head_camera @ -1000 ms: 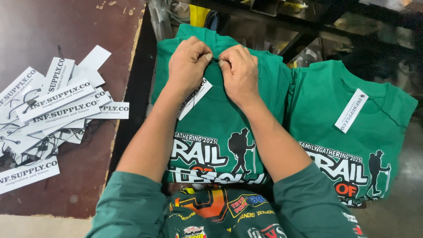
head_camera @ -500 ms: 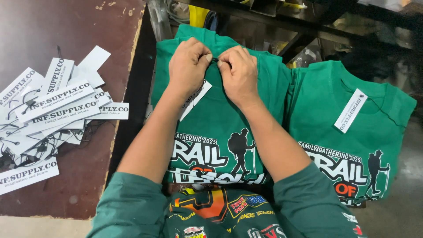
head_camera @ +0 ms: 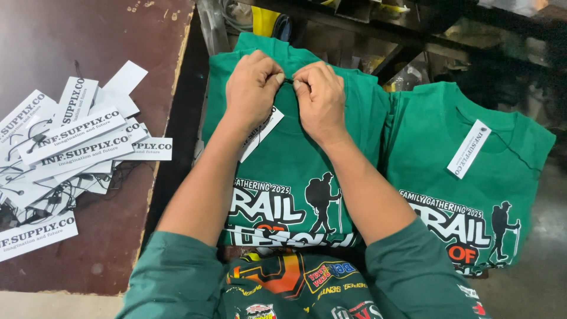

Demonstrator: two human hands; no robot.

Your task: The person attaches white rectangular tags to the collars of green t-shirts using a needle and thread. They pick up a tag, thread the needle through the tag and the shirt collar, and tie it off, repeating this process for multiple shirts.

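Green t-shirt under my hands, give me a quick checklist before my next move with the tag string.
1. Both hands at the collar: left hand and right hand meet there. Ok.
2. Black string pinched between fingertips: ok.
3. String fastened: cannot tell.
4. White hang tag lies on the green t-shirt: ok.
5. Spare tags piled on the brown table: ok.
6. Second shirt already tagged: ok.

Even, bright overhead light fell across the frame's centre; the upper right stayed dim and shadowed, with focus sharp throughout.
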